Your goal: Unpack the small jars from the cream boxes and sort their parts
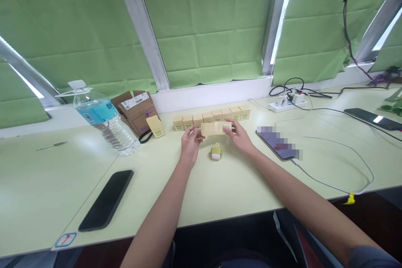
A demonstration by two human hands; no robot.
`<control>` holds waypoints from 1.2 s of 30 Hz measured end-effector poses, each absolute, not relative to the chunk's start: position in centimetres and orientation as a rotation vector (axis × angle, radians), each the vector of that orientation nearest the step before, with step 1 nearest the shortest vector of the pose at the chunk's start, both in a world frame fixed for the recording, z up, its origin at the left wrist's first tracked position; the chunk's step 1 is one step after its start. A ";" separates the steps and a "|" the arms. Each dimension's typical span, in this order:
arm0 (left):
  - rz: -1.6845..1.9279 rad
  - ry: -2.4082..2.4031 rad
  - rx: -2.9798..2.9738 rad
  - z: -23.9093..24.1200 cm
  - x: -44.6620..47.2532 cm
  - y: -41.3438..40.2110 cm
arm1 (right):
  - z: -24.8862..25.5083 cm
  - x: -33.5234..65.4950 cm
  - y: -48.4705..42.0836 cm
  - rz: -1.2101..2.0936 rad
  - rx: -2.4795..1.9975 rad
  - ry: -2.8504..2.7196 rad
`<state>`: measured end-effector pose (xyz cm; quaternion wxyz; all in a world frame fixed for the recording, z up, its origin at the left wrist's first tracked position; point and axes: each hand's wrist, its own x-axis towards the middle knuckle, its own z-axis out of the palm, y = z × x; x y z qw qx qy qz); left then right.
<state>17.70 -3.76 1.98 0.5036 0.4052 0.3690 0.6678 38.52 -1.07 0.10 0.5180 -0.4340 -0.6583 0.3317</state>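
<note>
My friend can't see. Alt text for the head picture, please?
A person's left hand and right hand hold a pale-yellow cardboard carton above a pale-green table. In front sits a small, looped green-and-white object; behind stands a row of pale-yellow cardboard boxes.

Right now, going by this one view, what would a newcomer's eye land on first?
Probably the big water bottle with its blue label, standing at the left on the table. Next, at the centre, the left hand and right hand hold a pale yellow box just beyond a small green-and-white item. Green blinds fill the top of the picture.
</note>
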 end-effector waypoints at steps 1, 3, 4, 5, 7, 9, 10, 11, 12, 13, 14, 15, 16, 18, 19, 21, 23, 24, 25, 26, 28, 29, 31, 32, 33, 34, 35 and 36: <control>1.587 0.873 0.967 2.0 17.7 -3.8 | -0.1 38.5 -0.9 0.810 -1.040 -1.566; 1.533 0.881 0.968 1.9 17.6 -3.8 | -0.3 38.6 -0.7 0.857 -1.010 -1.546; 1.504 0.904 0.982 1.8 17.7 -3.8 | -0.3 38.5 -0.6 0.883 -0.991 -1.535; 1.475 0.934 1.004 1.7 17.7 -3.8 | -0.3 38.5 -0.6 0.907 -0.977 -1.523; 1.430 0.996 1.063 1.4 17.8 -3.7 | -0.1 38.5 -0.7 0.945 -0.960 -1.496; 1.414 1.044 1.121 1.1 18.0 -3.7 | 0.2 38.4 -1.0 0.980 -0.947 -1.480; 1.411 1.066 1.147 1.0 18.1 -3.7 | 0.4 38.3 -1.1 0.998 -0.942 -1.478; 1.405 1.086 1.173 1.0 18.2 -3.7 | 0.6 38.3 -1.3 1.012 -0.940 -1.477; 1.396 1.101 1.199 1.0 18.2 -3.8 | 0.8 38.2 -1.4 1.022 -0.943 -1.476; 1.383 1.107 1.226 1.0 18.3 -3.9 | 0.9 38.2 -1.5 1.028 -0.948 -1.475; 1.365 1.102 1.251 1.1 18.4 -4.0 | 1.0 38.1 -1.6 1.032 -0.954 -1.472; 1.347 1.083 1.268 1.3 18.5 -4.1 | 1.1 38.1 -1.7 1.038 -0.960 -1.469; 1.330 1.052 1.277 1.5 18.6 -4.3 | 1.2 38.0 -1.7 1.047 -0.969 -1.463; 1.303 0.976 1.275 1.9 18.7 -4.7 | 1.2 38.0 -1.8 1.066 -0.984 -1.447; 1.288 0.940 1.272 2.1 18.8 -4.9 | 1.2 38.0 -1.8 1.078 -0.989 -1.441; 1.242 0.892 1.276 2.4 18.9 -5.4 | 1.2 38.0 -1.9 1.109 -0.989 -1.435; 1.182 0.872 1.289 2.7 18.9 -5.7 | 1.2 38.0 -2.0 1.139 -0.986 -1.429; 1.162 0.868 1.296 2.8 18.9 -5.9 | 1.3 38.0 -2.1 1.152 -0.988 -1.425; 1.154 0.865 1.306 2.8 18.9 -5.9 | 1.3 38.0 -2.1 1.163 -0.990 -1.421; 1.153 0.865 1.318 2.8 18.9 -6.0 | 1.3 38.0 -2.1 1.167 -0.991 -1.417; 1.171 0.877 1.344 2.8 18.8 -5.9 | 1.4 38.0 -2.2 1.178 -0.976 -1.422; 1.183 0.889 1.353 2.8 18.8 -5.8 | 1.4 37.9 -2.3 1.186 -0.961 -1.425; 1.200 0.917 1.349 2.7 18.7 -5.5 | 1.4 37.9 -2.4 1.199 -0.931 -1.440; 1.213 0.929 1.335 2.6 18.7 -5.4 | 1.5 37.9 -2.5 1.202 -0.921 -1.457; 1.227 0.937 1.316 2.5 18.7 -5.3 | 1.5 37.9 -2.5 1.197 -0.917 -1.481; 1.241 0.941 1.297 2.5 18.7 -5.2 | 1.6 37.9 -2.6 1.183 -0.919 -1.510; 1.260 0.944 1.280 2.4 18.8 -5.1 | 1.6 37.9 -2.7 1.164 -0.924 -1.542; 1.288 0.946 1.265 2.3 18.9 -5.0 | 1.6 37.9 -2.7 1.145 -0.931 -1.573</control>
